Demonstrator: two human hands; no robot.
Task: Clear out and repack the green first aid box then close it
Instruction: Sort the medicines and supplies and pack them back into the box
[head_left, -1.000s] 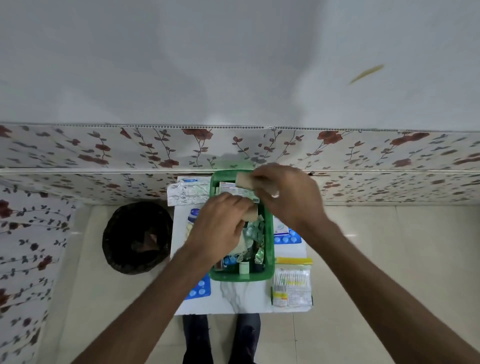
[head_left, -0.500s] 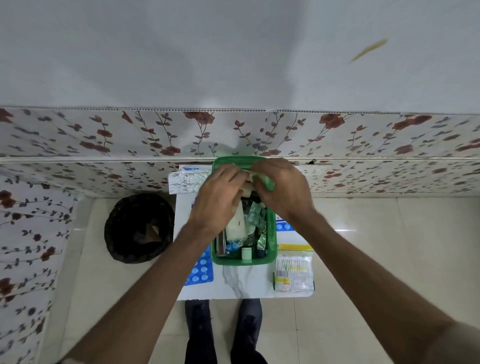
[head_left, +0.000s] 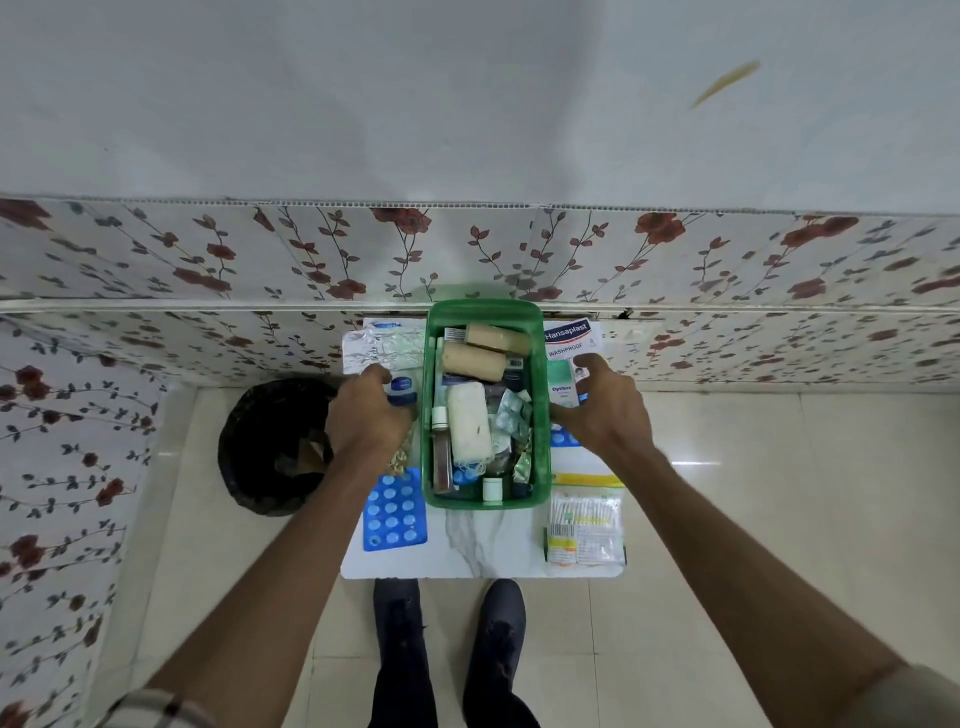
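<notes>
On the small white table (head_left: 483, 545), against the wall: green box (head_left: 540, 457), open, holding 2 tan bandage rolls (head_left: 474, 358) at its far end, a white gauze roll (head_left: 469, 422), bottles and foil strips. Change since 1 second ago: both hands were over the box placing rolls; they have now parted to either side. Left hand (head_left: 371, 415) curls around a blue-capped jar (head_left: 401, 391) beside the box. Right hand (head_left: 597, 405) hangs loose, fingers spread, near a green packet (head_left: 562, 382). Judgement: repacking continues; no lid in view.
</notes>
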